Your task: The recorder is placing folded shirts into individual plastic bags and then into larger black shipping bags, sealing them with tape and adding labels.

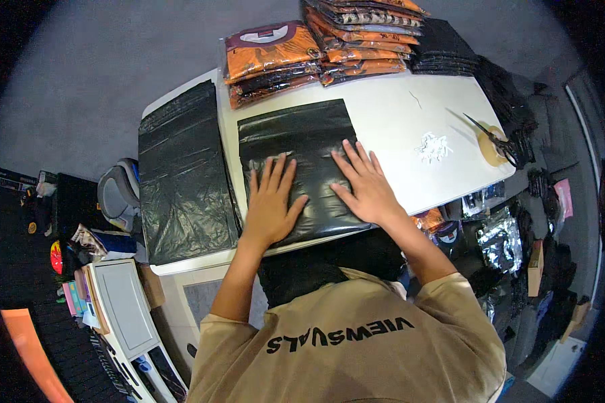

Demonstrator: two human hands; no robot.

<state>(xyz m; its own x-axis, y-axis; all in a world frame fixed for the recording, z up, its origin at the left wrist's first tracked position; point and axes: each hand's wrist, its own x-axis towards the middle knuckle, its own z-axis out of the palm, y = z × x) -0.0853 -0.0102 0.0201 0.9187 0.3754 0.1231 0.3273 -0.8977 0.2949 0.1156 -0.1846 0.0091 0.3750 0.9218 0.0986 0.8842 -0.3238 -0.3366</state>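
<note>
A black plastic mailing bag [302,131] lies flat on the white table [400,111] in front of me. Its far edge carries a flap-like band, and the near part looks smooth and glossy. Spread over its left side is my left hand [273,205], fingers stretched forward. On the right side my right hand [370,188] rests with fingers apart, the palm near the bag's edge. Neither hand grips anything. To the left, close beside the bag, lies a stack of larger black plastic bags [181,174]. What is inside the bag under my hands cannot be seen.
Clear-bagged orange garments stand in two piles [269,57] [366,50] at the far edge, with folded black bags [444,50] beside them. White paper scraps [434,148], black scissors [494,141] and a tape roll [491,156] lie at right. A white cabinet [121,302] stands lower left.
</note>
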